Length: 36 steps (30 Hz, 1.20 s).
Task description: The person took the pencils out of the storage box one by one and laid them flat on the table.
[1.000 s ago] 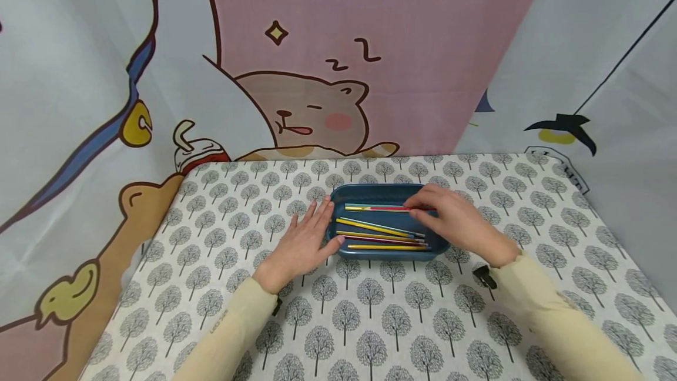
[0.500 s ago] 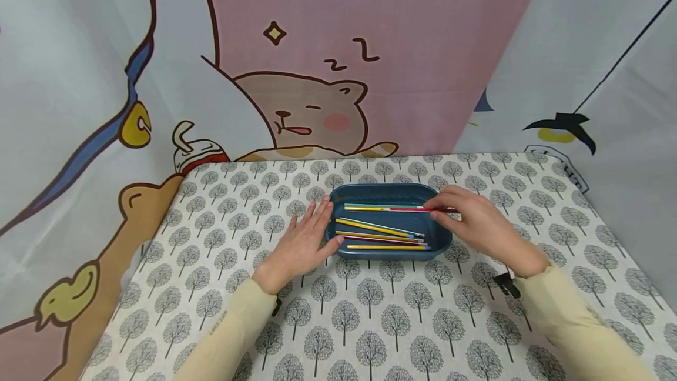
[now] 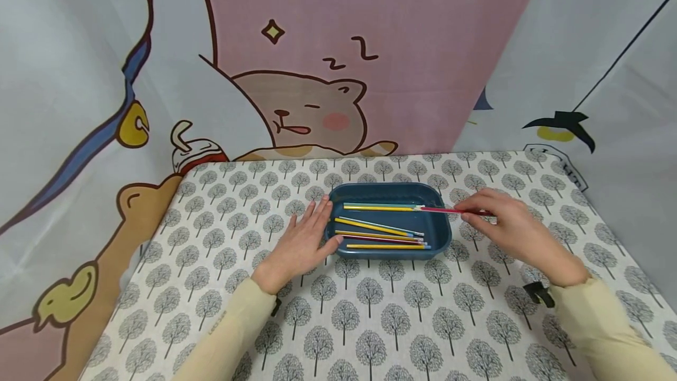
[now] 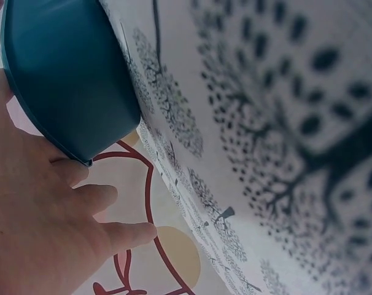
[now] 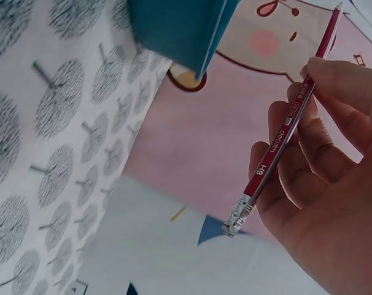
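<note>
A red pencil (image 5: 279,136) with a metal ferrule and eraser is pinched between thumb and fingers of my right hand (image 3: 505,225). Its sharpened tip points left, over the right part of a dark blue tray (image 3: 388,193). My left hand (image 3: 301,243) rests against the tray's left end with its fingers spread, as the left wrist view also shows. Inside the tray lie several pencils: a yellow pencil (image 3: 378,208) towards the back, another yellow pencil (image 3: 372,226) slanting in the middle, a dark red pencil (image 3: 381,240), and a yellow pencil (image 3: 388,247) at the front.
The tray stands on a table covered with a tree-print cloth (image 3: 370,322). Behind it hangs a pink curtain (image 3: 423,46) with a cartoon bear. White printed fabric (image 3: 624,63) borders the right side.
My right hand has moved right, drawing the red pencil from above the tray until most of it is past the right rim. The left hand and tray have stayed put.
</note>
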Available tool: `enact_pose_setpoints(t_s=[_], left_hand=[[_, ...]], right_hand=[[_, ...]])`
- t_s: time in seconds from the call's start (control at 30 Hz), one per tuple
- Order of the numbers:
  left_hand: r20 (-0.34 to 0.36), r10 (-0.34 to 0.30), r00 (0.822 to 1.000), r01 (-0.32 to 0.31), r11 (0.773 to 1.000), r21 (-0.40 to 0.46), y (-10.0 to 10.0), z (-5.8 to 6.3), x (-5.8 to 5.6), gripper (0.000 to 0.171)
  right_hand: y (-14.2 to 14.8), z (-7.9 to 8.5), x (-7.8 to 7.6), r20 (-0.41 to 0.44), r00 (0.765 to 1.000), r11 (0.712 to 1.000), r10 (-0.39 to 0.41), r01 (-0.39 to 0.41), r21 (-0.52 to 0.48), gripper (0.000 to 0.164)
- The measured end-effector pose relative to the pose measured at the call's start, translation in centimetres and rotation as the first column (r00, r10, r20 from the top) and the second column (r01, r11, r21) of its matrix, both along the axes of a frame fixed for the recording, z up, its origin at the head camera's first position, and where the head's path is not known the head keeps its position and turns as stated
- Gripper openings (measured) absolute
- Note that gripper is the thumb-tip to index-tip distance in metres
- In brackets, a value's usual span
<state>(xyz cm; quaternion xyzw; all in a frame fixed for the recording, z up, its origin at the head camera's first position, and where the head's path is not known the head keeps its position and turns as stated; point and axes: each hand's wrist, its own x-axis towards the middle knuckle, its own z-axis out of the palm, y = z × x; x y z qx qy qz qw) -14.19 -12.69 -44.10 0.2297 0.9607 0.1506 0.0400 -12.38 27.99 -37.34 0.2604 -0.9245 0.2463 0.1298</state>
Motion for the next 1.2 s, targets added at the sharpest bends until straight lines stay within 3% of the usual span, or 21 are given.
enact_pose_setpoints(t_s=[0.43, 1.2], left_hand=[[-0.005, 0.003, 1.000, -0.003, 1.000, 0.001, -0.2, 0.0, -0.1, 0.083], [-0.008, -0.006, 1.000, 0.006, 1.000, 0.019, 0.0, -0.1, 0.0, 0.082]], right_hand=[[3.4, -1.7, 0.1, -0.005, 0.999, 0.999, -0.032, 0.032, 0.000, 0.029], [7.8, -5.7, -0.7, 0.145, 0.977, 0.987, -0.158, 0.150, 0.062, 0.021]])
